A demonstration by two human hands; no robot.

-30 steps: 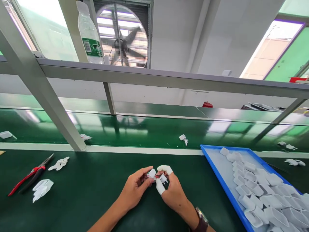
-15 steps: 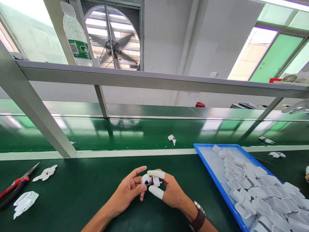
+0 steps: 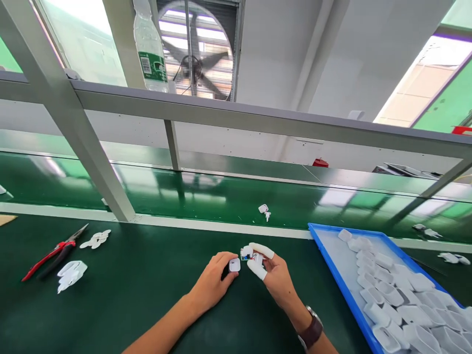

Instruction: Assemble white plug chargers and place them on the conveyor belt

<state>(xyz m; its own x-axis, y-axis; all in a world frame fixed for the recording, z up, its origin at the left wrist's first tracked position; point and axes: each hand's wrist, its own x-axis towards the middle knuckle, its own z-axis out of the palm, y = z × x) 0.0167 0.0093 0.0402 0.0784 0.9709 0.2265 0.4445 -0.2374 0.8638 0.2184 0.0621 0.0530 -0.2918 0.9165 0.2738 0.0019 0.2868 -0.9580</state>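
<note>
My left hand [image 3: 216, 278] is closed on a small white plastic housing [image 3: 234, 265], held between thumb and fingers just above the green table. Beside it, my right hand [image 3: 275, 275] pinches a small electronic assembly [image 3: 246, 252] with white parts, a bit of circuit board and thin wires. White finger cots cover the thumb and a finger of this hand, hiding part of the assembly. A small gap separates housing and assembly.
On the right a blue tray [image 3: 334, 282] holds many white plastic shells [image 3: 398, 295]. Red-and-black pliers [image 3: 61, 250] lie at left near flat white pieces [image 3: 96, 239] and stacked white parts [image 3: 72, 274]. A metal frame post [image 3: 88, 142] rises at left.
My left hand has let go of the assembly and now grips a white housing. My right hand still holds the assembly, a little farther up and right. The view has turned left.
</note>
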